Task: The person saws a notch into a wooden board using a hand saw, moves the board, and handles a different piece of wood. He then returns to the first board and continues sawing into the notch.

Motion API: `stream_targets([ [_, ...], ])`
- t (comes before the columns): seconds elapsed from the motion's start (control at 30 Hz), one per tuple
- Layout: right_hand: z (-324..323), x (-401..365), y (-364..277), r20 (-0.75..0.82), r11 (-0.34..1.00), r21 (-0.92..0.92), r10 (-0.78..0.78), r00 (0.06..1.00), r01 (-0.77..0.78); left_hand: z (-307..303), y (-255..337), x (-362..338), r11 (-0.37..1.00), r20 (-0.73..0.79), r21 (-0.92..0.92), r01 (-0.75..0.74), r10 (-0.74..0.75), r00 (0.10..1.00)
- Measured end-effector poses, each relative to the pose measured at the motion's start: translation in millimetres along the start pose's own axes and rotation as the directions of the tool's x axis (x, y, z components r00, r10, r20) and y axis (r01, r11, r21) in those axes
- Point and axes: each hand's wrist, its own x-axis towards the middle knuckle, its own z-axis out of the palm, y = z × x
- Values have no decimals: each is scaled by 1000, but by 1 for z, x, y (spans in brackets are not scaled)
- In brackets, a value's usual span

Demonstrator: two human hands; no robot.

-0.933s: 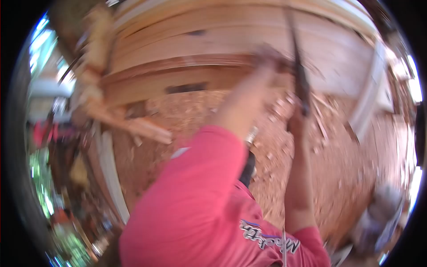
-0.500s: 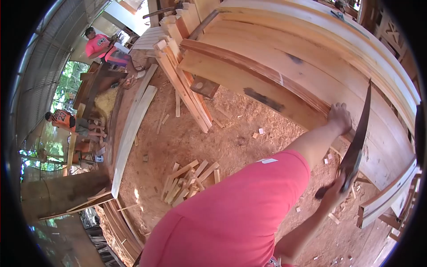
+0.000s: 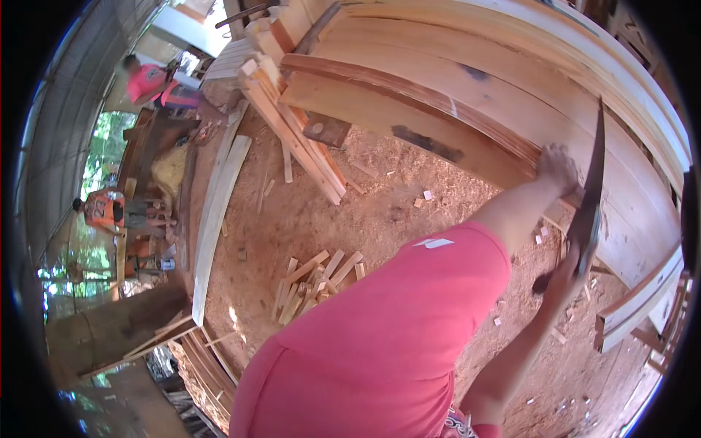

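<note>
My right hand is closed around the dark handle of a handsaw. The long blade narrows to a tip that points up over the boards, passing just right of my left hand. That hand presses down at the end of a reddish wooden board, its fingers curled over the wood. Beside it lies a wide pale plank, and a yellowish board with a dark patch runs along the near side. Whether the saw teeth touch wood cannot be made out.
Upright timbers stand left of the boards. Several short offcuts lie piled on the sawdust-covered floor. Long planks lie farther left. Two people are in the background, one in a pink shirt, another in an orange shirt.
The saw and my right hand have shifted slightly up toward the boards. My left hand stays at the board's end. The whole view has tilted a little.
</note>
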Motion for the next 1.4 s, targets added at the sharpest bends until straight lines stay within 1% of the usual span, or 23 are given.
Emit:
stream_targets([
  [0.03, 13, 28, -6, -7, 998, -19, -64, 998, 64, 6, 0, 8, 1000, -1, -15, -13, 13, 1000],
  [0.07, 19, 44, 6, -13, 995, -30, -94, 995, 94, -20, 2, 4, 995, 167, 38, -98, 90, 982],
  [0.1, 12, 46, 18, -34, 991, -60, -122, 992, 119, 0, -4, 18, 983, 57, -166, 80, -71, 996],
  [0.13, -6, 28, 39, -57, 990, -59, -128, 990, 124, 25, 2, 30, 998, 168, -33, -49, 54, 984],
  [0.17, -12, -5, 35, -90, 990, -58, -132, 987, 127, -17, -5, 16, 973, 279, 87, -213, 181, 943],
  [0.2, -25, -48, 16, -80, 996, 34, -77, 994, 80, -40, 0, 7, 998, 305, -52, 20, -3, 952],
  [0.23, -44, -98, 5, -55, 991, 129, -16, 998, 23, 24, -17, 37, 998, 277, -55, 32, -16, 961],
  [0.27, -71, -141, 8, -24, 991, 91, 97, 995, -94, 5, -5, 22, 996, 144, -29, 81, -76, 987],
  [0.3, -94, -185, 11, 15, 975, 66, 209, 978, -210, -10, 1, 17, 1000, 125, 15, -4, 2, 992],
  [0.4, -133, -252, 3, -43, 955, 81, 289, 956, -285, -13, 9, 6, 984, 38, 169, -55, 49, 998],
  [0.47, -142, -253, -7, 57, 994, -57, 95, 994, -91, -21, 13, 5, 984, 99, 168, -66, 50, 994],
  [0.57, -93, -139, -5, 45, 993, -100, -61, 997, 65, -21, 13, 10, 985, 129, 168, -21, -1, 992],
  [0.63, -39, -39, -7, 53, 997, 50, 56, 997, -59, -18, 13, 1, 986, 115, 165, 21, -40, 993],
  [0.7, -10, 11, -14, 45, 979, 203, -12, 999, 3, -30, 16, -3, 996, 38, 93, 1, -4, 999],
  [0.77, -8, 14, -21, 53, 996, 93, -11, 999, 6, -34, 13, 0, 992, 86, 125, 27, -38, 996],
  [0.87, -38, -49, 10, -27, 974, 227, 19, 999, -13, -28, 11, 8, 987, 142, 159, 37, -60, 988],
  [1.0, -87, -163, 57, -204, 893, 432, 233, 951, -126, -32, 19, 2, 974, 108, 227, 20, -45, 993],
  [1.07, -90, -183, 36, -224, 904, 411, 224, 949, -116, -19, 3, 14, 957, 129, 288, -34, -3, 992],
  [1.13, -82, -174, 32, -277, 937, 348, 83, 957, 20, -16, 3, 20, 936, 144, 341, -92, 45, 989],
  [1.17, -76, -160, 32, -288, 933, 359, 92, 953, 18, -23, 6, 18, 931, 166, 349, -107, 50, 985],
  [1.23, -63, -129, 31, -193, 961, 269, -9, 981, 62, -29, 5, 14, 922, 186, 366, -124, 58, 981],
  [1.33, -47, -86, 17, -169, 963, 241, -86, 982, 125, -18, -14, 24, 942, 102, 291, -164, 140, 985],
  [1.4, -41, -69, 9, -141, 963, 250, -69, 988, 103, -15, -28, 35, 866, 223, 376, -329, 260, 940],
])
